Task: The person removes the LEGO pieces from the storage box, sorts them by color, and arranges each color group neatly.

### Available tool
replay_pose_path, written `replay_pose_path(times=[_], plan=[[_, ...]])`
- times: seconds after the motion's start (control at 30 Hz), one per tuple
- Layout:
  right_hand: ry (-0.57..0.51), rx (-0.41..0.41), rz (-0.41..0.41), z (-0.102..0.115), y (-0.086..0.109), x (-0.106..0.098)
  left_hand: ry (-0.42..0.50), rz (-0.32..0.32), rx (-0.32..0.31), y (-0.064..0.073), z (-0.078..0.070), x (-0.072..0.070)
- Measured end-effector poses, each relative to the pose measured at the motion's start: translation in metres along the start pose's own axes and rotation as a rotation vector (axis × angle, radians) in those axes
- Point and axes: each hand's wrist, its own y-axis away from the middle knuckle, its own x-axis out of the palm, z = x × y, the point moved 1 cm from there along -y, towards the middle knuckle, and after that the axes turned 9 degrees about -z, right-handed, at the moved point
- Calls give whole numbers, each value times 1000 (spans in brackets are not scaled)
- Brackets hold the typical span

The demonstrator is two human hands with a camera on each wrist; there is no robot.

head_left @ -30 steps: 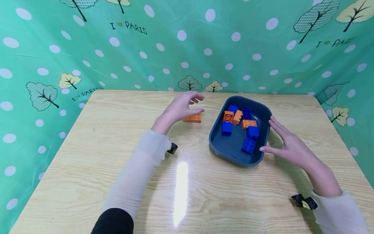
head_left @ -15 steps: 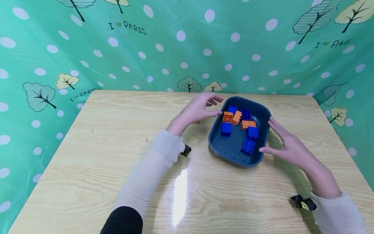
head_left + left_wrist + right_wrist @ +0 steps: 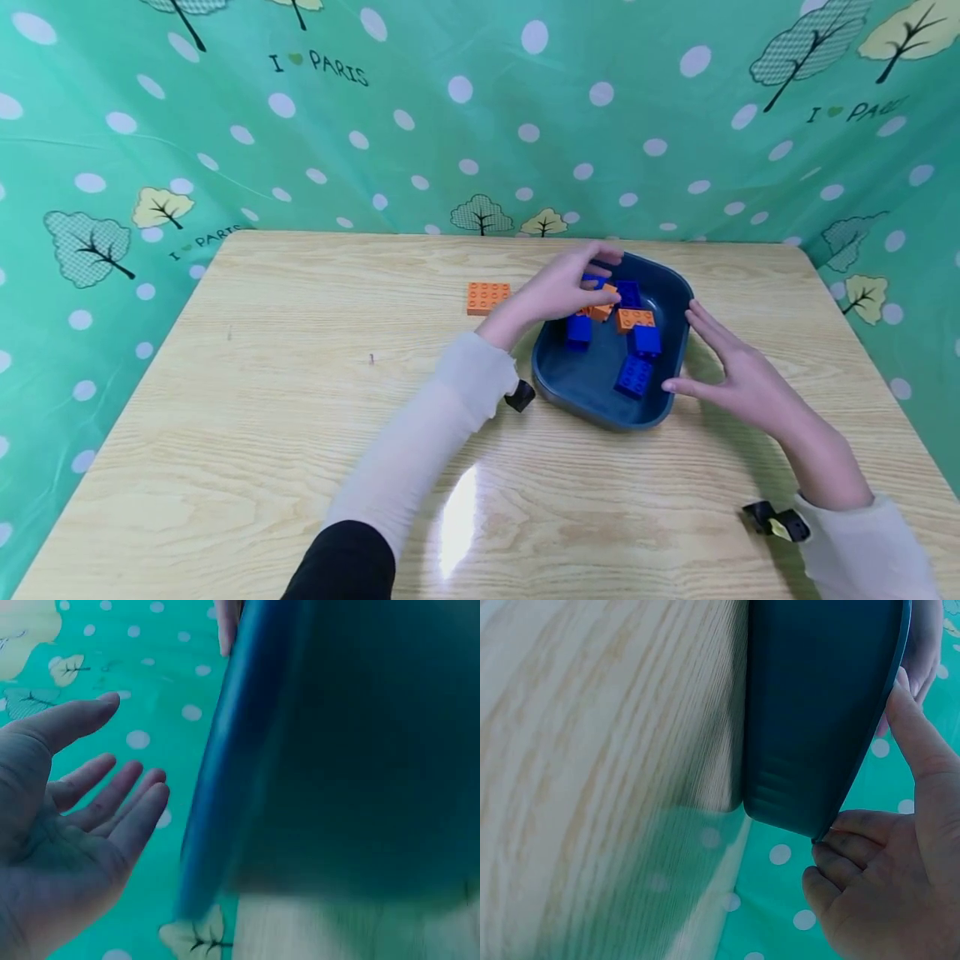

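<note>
A dark blue plastic bin (image 3: 573,383) holds several blue toy bricks (image 3: 633,377) and orange toy bricks (image 3: 635,320). My left hand (image 3: 558,292) hovers over the bin's back left part and hides some bricks from the head view. Its fingers are bent and spread from the thumb; the left wrist view shows nothing in that hand (image 3: 82,832). On the bin's right side, my right hand (image 3: 750,379) touches the rim with outstretched fingers and thumb. The right wrist view shows this hand's (image 3: 889,877) fingertips at the rim's edge.
One orange brick (image 3: 488,298) lies on the wooden table (image 3: 247,400), left of the bin and just behind the left wrist. A green dotted cloth (image 3: 420,142) hangs at the table's back and sides.
My left hand has moved right, from above the orange brick on the table to over the bin, uncovering that brick. The right hand stays at the rim.
</note>
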Motion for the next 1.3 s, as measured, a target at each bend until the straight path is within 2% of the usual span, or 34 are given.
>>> replay_pose_path(times=[0.17, 0.3, 0.6, 0.8, 0.87, 1.1, 1.3], plan=[[-5, -5, -5, -1, 0, 0, 9, 52, -42, -7, 1, 15], [-6, -5, -9, -1, 0, 0, -43, 75, -79, -12, 7, 27], [-9, -10, -2, -1, -1, -1, -324, 72, -129, -13, 10, 45], [-1, -4, 4, -2, -1, -1, -621, 91, -138, -15, 8, 56], [0, -4, 5, -2, -1, -1, -695, 82, -133, -15, 8, 58], [-12, -8, 8, -1, -3, -1, -821, 23, -123, -12, 3, 61], [-11, -1, 16, -2, -5, -2, -930, -36, -64, -9, 4, 64]])
